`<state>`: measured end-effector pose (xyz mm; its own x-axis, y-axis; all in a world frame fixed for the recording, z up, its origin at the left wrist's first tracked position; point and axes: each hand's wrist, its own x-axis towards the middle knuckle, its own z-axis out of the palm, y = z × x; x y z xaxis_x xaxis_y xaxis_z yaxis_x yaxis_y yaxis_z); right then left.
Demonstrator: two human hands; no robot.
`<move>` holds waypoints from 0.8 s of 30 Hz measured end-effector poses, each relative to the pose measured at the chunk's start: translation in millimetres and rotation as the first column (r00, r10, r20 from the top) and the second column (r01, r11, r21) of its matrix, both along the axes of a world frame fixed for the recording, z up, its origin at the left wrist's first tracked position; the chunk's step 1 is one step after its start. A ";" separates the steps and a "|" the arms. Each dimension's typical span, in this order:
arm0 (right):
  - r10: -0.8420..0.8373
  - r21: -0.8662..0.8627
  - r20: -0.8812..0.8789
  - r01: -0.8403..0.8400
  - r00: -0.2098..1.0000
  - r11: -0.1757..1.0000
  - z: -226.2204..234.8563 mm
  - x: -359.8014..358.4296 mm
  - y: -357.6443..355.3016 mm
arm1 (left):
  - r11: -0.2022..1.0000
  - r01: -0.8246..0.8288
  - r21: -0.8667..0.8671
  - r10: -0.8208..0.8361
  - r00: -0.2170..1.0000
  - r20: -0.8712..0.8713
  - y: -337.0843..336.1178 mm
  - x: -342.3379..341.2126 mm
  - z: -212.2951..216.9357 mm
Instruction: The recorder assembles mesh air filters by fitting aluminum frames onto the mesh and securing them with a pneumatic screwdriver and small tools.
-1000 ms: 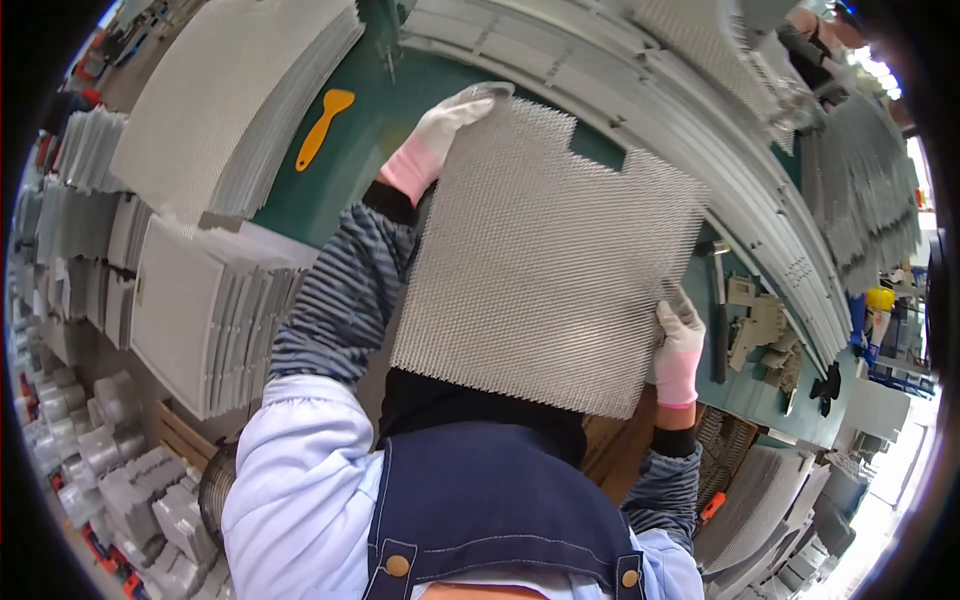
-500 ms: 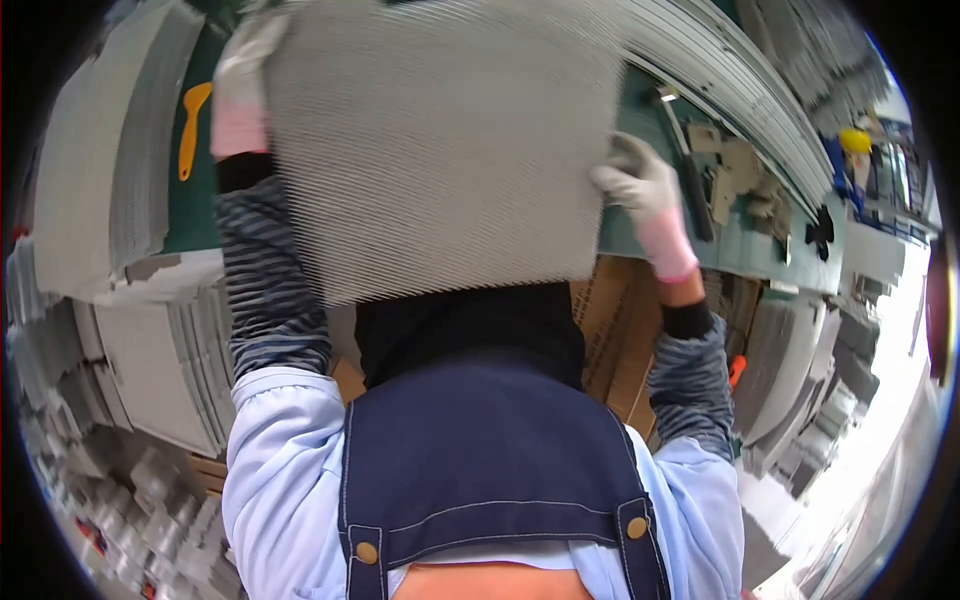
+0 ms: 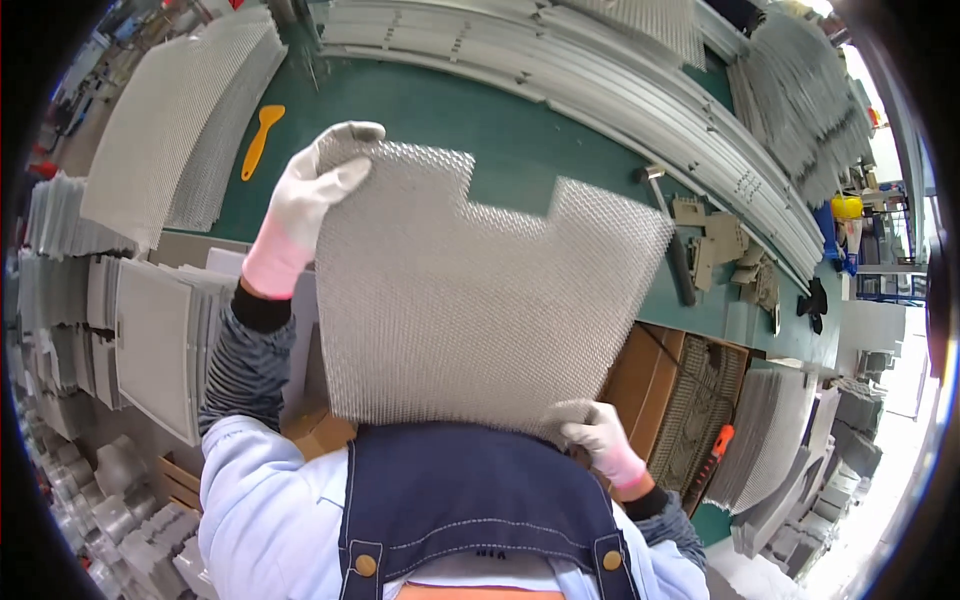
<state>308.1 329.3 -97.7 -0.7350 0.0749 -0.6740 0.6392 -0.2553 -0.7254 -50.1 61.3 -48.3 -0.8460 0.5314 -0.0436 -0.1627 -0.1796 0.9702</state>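
A silvery expanded-metal mesh sheet with a rectangular notch in its far edge is held up in front of my body. My left hand, in a white glove with a pink cuff, pinches its far left corner between thumb and fingers. Down at the near right corner, my right hand grips the edge in a matching glove; some of its fingertips are hidden behind the mesh. The sheet's near edge reaches my dark apron. Beyond it lies the green work table.
A stack of mesh sheets stands at the left beside a yellow scraper. Right of the sheet lie a hammer and beige metal pieces. Long white metal profiles line the back. An open cardboard box sits below, near a red-orange-handled tool.
The mesh sheet has come down and nearer, so its notched far edge now shows. My right hand has shifted from the sheet's right side to its near right corner. The view has shifted too.
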 end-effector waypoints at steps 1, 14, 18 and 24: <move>-0.045 0.004 -0.089 0.046 0.995 0.999 11.1 -16.0 5.9 | 1.000 0.002 0.009 -0.002 1.000 -0.005 4.6 10.1 13.2; -0.080 0.228 -0.674 0.310 0.734 0.923 34.0 -173.8 45.3 | 0.845 -0.506 -0.175 0.232 0.641 -0.732 7.7 13.1 44.9; -0.081 0.150 -0.722 0.270 0.687 0.951 43.8 -172.2 41.5 | 0.643 0.088 -0.761 -0.657 0.574 -0.489 101.9 38.2 49.6; 0.426 0.993 -0.115 0.087 0.898 0.084 48.6 -192.2 191.7 | 0.650 0.132 -0.748 -0.677 0.546 -0.493 132.1 15.7 14.9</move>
